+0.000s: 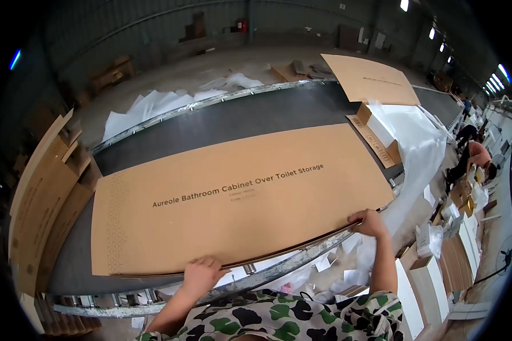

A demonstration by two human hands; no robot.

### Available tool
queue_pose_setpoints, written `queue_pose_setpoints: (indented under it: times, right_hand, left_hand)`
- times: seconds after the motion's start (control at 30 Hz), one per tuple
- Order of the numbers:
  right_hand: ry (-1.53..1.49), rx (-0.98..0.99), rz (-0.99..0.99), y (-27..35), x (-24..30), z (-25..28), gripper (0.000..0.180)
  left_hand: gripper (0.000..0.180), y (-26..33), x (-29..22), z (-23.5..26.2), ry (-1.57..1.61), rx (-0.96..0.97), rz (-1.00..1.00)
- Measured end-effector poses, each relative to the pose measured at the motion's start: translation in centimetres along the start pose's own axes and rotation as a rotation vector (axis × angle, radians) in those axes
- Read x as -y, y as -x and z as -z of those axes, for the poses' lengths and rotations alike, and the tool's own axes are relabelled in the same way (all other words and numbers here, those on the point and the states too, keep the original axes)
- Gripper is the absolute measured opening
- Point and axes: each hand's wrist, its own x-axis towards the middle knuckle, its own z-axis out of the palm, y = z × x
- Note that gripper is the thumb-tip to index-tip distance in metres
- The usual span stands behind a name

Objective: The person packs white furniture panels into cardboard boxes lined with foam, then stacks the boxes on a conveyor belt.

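Note:
A long flat brown cardboard carton (239,221) with dark printing lies across the conveyor (199,128). My left hand (202,277) grips its near edge left of the middle, fingers curled over the top. At the near right corner, my right hand (371,223) is closed on the same edge, and its thumb is partly hidden. The carton's near edge shows thin layers of board. Beyond its right end sits an open carton (375,136), its large flap (372,79) raised and white foam sheet (415,136) spilling out.
Several folded cartons (45,210) stand upright at the left. A metal rail (273,277) runs along the conveyor's near side. White foam sheets (148,112) lie beyond the far rail. At the right, a person (478,156) bends among boards and packing material.

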Motion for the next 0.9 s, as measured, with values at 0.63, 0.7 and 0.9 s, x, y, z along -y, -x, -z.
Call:
queue_pose_setpoints:
  times: [0.63,0.7,0.9]
  right_hand:
    - [-1.808,-0.625,-0.375,-13.7,-26.1,6.0,0.032]
    - [-1.958,-0.787,-0.200,-14.0,-18.8,8.8,0.036]
    - [-1.278,-0.400,0.338,-11.2,0.9,2.3,0.039]
  left_hand:
    - [0.022,-4.4,-4.4,7.4,-0.470,-0.355,0.156]
    - [0.015,-7.6,-1.5,9.6,-0.671,-0.599,-0.011]
    - [0.042,-27.9,13.1,17.1,-0.940,-1.045,-0.126]
